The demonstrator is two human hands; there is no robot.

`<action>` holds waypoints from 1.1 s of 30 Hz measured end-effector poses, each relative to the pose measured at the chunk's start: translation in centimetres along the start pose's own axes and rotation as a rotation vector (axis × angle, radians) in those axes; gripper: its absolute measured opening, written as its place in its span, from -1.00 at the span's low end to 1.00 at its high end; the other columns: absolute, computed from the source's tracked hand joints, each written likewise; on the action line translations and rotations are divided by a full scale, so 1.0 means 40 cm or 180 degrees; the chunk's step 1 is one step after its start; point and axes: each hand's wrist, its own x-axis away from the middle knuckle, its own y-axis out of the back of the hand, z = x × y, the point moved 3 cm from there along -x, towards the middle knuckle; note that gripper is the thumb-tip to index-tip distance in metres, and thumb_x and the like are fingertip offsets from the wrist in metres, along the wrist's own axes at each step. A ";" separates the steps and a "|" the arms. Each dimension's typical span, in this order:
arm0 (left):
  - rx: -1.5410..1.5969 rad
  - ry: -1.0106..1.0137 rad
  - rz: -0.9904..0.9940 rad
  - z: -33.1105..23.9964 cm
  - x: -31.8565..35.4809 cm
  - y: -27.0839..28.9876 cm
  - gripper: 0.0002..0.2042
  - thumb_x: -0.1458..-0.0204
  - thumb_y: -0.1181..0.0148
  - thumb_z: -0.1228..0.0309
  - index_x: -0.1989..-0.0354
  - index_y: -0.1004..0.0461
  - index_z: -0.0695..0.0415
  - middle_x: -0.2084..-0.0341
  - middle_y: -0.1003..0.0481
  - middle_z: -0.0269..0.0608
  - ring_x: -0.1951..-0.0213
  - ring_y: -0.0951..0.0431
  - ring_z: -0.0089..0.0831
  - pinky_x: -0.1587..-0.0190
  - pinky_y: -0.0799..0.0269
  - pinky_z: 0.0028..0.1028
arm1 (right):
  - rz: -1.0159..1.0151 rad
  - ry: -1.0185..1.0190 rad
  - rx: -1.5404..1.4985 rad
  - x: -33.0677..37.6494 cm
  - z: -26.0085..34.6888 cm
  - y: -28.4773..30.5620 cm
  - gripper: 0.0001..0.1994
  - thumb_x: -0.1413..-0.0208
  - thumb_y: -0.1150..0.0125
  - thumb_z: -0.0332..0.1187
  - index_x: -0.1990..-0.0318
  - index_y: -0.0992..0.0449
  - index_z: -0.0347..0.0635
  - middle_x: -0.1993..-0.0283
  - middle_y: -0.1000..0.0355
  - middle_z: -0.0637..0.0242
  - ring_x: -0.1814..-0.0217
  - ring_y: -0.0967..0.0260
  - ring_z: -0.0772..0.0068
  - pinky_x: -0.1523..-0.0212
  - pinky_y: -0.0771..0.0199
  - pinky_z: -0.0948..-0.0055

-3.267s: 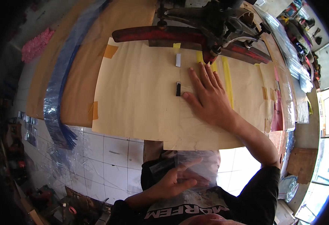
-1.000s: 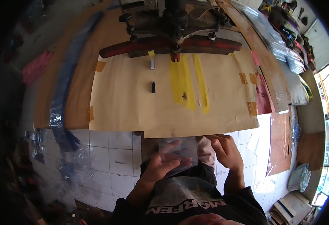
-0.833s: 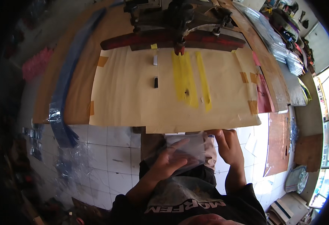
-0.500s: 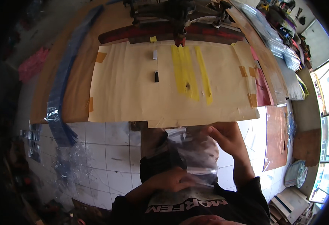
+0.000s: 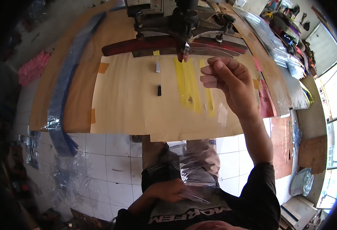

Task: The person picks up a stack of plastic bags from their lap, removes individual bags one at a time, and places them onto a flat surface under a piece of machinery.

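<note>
My right hand [image 5: 230,82] is raised over the paper-covered worktable [image 5: 126,107], fingers pinched on a thin clear plastic bag [image 5: 216,109] that hangs above the yellow tape strips [image 5: 185,84]. It is just below the red bar [image 5: 130,44] of the dark press machine [image 5: 176,23]. My left hand [image 5: 168,189] rests on my lap, gripping a stack of clear plastic bags [image 5: 197,168].
A small black block [image 5: 159,90] and a white one [image 5: 157,67] sit left of the yellow strips. A long blue plastic strip [image 5: 63,99] hangs off the table's left side. Piles of clear bags [image 5: 280,50] lie at the far right. Pink items [image 5: 32,69] lie on the floor.
My right hand has lifted from the stack on my lap up to the table near the press, carrying one clear bag. My left hand stays on the lap stack.
</note>
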 end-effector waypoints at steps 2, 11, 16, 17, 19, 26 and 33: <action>0.0280 -0.0149 -0.0194 -0.011 -0.005 0.013 -0.60 0.03 -0.10 0.54 -0.06 -0.47 0.11 0.32 -0.57 0.06 0.33 -0.57 0.00 0.20 -0.46 -0.28 | 0.0031 0.0047 -0.0081 -0.012 0.008 -0.009 -0.77 -0.29 -0.04 -0.37 0.04 -0.46 -0.35 0.21 -0.56 0.10 0.25 -0.59 0.36 0.21 -0.63 0.47; 0.0645 0.1127 -0.0130 -0.002 -0.001 0.065 -0.76 -0.20 -0.04 0.51 0.01 -0.52 0.28 0.08 -0.57 -0.13 -0.04 -0.52 -0.44 -0.17 -0.32 -0.41 | 0.0287 0.0243 -0.0085 -0.024 0.011 -0.025 -0.73 -0.30 0.05 -0.47 -0.09 -0.33 -0.40 0.11 -0.52 0.07 0.06 -0.54 0.28 0.02 -0.58 0.39; 0.1810 0.0875 -0.1072 0.035 -0.006 0.070 -0.60 -0.18 -0.05 0.54 -0.22 -0.32 0.26 0.06 -0.55 -0.05 -0.02 -0.52 -0.30 -0.19 -0.32 -0.34 | 0.0297 0.0252 -0.0160 0.001 0.016 -0.036 -0.72 -0.31 0.06 -0.46 -0.10 -0.34 -0.40 0.09 -0.51 0.07 -0.01 -0.51 0.25 -0.06 -0.53 0.35; 0.1824 0.0881 -0.1098 0.043 -0.014 0.081 -0.60 -0.18 -0.05 0.54 -0.22 -0.32 0.26 0.06 -0.55 -0.05 -0.02 -0.52 -0.30 -0.19 -0.32 -0.34 | 0.0391 0.0426 0.0217 0.029 0.023 -0.047 -0.73 -0.31 0.06 -0.45 -0.08 -0.37 -0.39 0.10 -0.51 0.06 -0.01 -0.50 0.22 -0.06 -0.51 0.32; 0.2631 0.0763 -0.1809 0.068 -0.024 0.122 -0.47 -0.13 -0.14 0.50 -0.29 -0.19 0.24 0.05 -0.52 -0.04 -0.04 -0.50 -0.27 -0.19 -0.33 -0.31 | 0.0743 0.0406 0.0986 0.114 0.067 -0.089 -0.74 -0.33 0.06 -0.40 0.03 -0.48 -0.39 0.07 -0.52 0.06 -0.07 -0.47 0.26 -0.10 -0.45 0.34; -0.0242 0.1089 -0.3634 0.494 0.043 0.405 -0.48 -0.03 -0.18 0.01 -0.07 -0.44 0.08 0.01 -0.50 -0.13 -0.01 -0.47 -0.14 -0.03 -0.39 -0.20 | 0.2916 0.1510 0.1076 0.407 -0.111 -0.200 -0.74 -0.17 -0.20 -0.22 0.21 -0.54 -0.28 0.15 -0.54 0.14 0.11 -0.52 0.12 0.04 -0.53 0.20; 0.2419 0.0619 -0.1909 0.080 -0.059 0.244 -0.43 -0.15 -0.14 0.49 -0.33 -0.09 0.19 -0.15 -0.37 -0.13 -0.08 -0.45 -0.38 -0.16 -0.36 -0.31 | -0.0832 -0.2172 -0.0234 0.413 -0.550 0.155 -0.82 -0.22 0.01 -0.43 0.14 -0.46 -0.33 0.35 -0.47 0.29 0.32 -0.44 0.46 0.25 -0.47 0.50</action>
